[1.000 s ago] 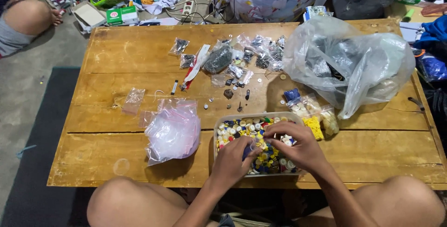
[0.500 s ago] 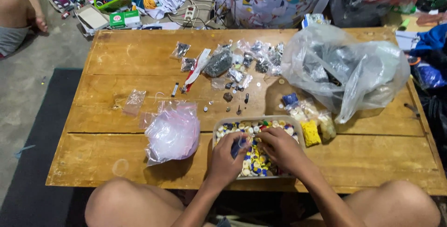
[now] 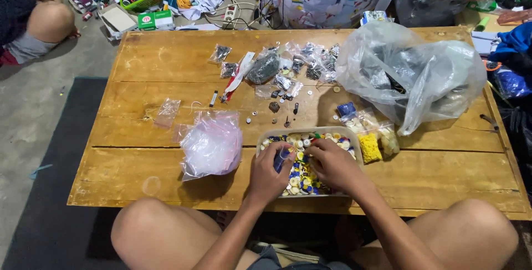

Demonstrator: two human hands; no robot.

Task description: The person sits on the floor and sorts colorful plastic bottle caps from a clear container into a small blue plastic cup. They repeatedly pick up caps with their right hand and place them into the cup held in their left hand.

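Currently, both hands work inside a shallow rectangular tray point(image 3: 354, 138) that sits at the near edge of the wooden tabletop point(image 3: 166, 54), its long axis running left to right. The tray holds a loose layer of small round pieces point(image 3: 302, 178), mostly cream, blue and yellow. The left hand point(image 3: 270, 167) lies over the left half of the tray with fingers curled together around a small dark blue piece point(image 3: 281, 156); the grip appears closed on it, though the contact itself is partly hidden. The right hand point(image 3: 331, 165) lies over the middle of the tray, fingertips pressed down among the pieces; whether that grip is closed on any piece cannot be determined. The two hands are just beside each other, nearly touching, and the pieces lie directly beneath both. To the left of the tray rests a pinkish clear plastic bag point(image 3: 211, 145). To the right, touching the tray, lies a small packet of yellow pieces point(image 3: 368, 147). Farther right stands a large clear plastic bag point(image 3: 410, 70). Small clear packets point(image 3: 299, 62) are scattered on the far side.
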